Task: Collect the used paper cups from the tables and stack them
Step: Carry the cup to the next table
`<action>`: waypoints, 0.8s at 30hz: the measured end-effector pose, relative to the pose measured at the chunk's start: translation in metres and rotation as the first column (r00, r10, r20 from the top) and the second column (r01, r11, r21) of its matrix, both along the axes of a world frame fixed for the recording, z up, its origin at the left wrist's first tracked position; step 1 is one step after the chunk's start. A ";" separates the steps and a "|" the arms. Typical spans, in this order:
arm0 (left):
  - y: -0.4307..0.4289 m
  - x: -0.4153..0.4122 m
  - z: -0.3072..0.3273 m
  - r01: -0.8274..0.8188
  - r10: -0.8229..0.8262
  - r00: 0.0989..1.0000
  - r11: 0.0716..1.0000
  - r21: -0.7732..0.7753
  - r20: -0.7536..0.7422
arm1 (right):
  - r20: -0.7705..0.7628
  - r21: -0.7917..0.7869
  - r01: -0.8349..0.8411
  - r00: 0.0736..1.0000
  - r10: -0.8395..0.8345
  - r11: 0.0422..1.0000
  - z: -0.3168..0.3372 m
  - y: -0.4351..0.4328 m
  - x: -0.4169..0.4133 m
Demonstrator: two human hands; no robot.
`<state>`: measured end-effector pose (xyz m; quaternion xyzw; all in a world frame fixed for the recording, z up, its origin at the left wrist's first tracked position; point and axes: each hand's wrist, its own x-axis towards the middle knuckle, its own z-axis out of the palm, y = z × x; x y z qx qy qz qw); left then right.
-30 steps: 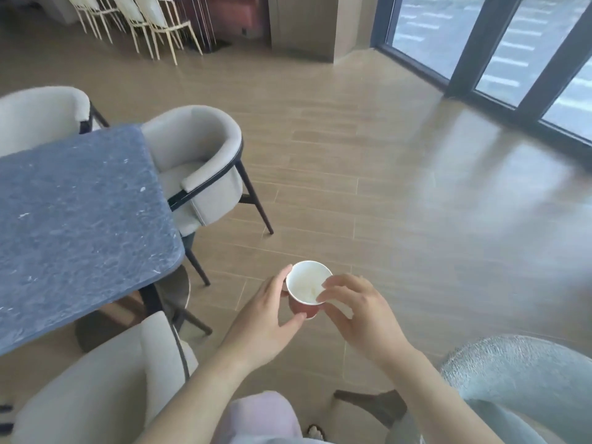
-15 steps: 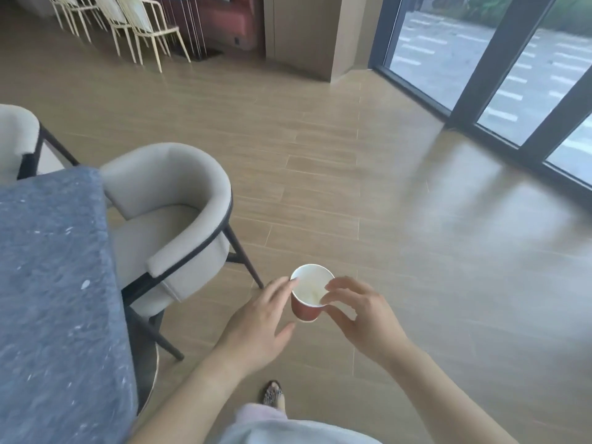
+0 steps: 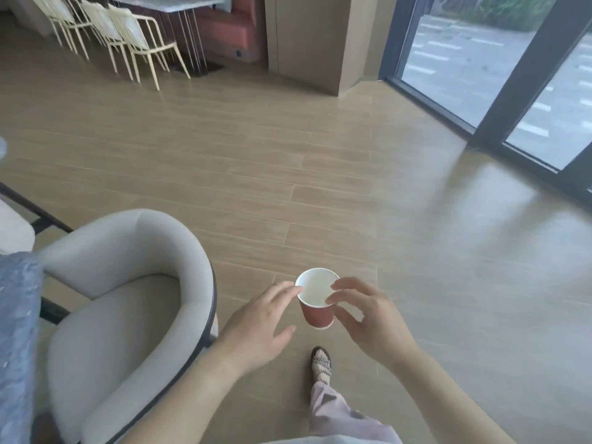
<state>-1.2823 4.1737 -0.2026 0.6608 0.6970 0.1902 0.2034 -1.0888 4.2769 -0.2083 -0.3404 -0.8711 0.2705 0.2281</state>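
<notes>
A person looks down at their own two hands, held out over a pale wood-plank floor (image 3: 320, 187). Between the hands is a paper cup (image 3: 317, 298), red on the outside and white inside, upright and slightly tilted, its open mouth facing up. It is in the air at about waist height, not resting on any surface.

The right hand (image 3: 371, 318) holds the cup at its rim, the thumb and forefinger pinched on the near right edge, the other fingers (image 3: 347, 283) curled loosely above it. The left hand (image 3: 256, 322) is spread open with its fingers wide; one fingertip reaches the cup's left rim, though whether it actually touches is hard to tell from this angle.

Whether this is one cup or several nested together cannot be seen.

To the lower left stands a grey upholstered armchair (image 3: 128, 299) with a dark frame, and at the far left edge is a strip of a blue-grey stone worktop (image 3: 16, 331). Below the hands, a sandalled foot (image 3: 321, 363) and a pale trouser leg (image 3: 339, 411) show. In the distance at upper left is a row of cream metal chairs (image 3: 128, 36); at upper right, tall glass doors (image 3: 480, 59) with dark frames.
</notes>
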 end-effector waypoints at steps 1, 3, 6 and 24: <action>0.025 -0.010 0.000 -0.017 0.017 1.000 1.000 0.006 0.011 | -0.004 0.003 -0.020 1.000 0.020 1.000 0.000 0.028 -0.012; 0.072 -0.030 0.003 -0.065 0.065 0.998 0.998 0.025 0.025 | -0.007 0.009 -0.071 0.997 0.071 0.997 0.004 0.084 -0.036; 0.133 -0.059 0.009 -0.125 0.124 0.991 0.991 0.036 0.043 | -0.013 0.038 -0.125 0.992 0.126 0.991 0.010 0.155 -0.069; 0.331 -0.353 0.004 -0.554 0.548 0.833 0.823 0.128 0.077 | -0.092 0.061 -0.487 0.866 0.491 0.871 0.013 0.408 -0.431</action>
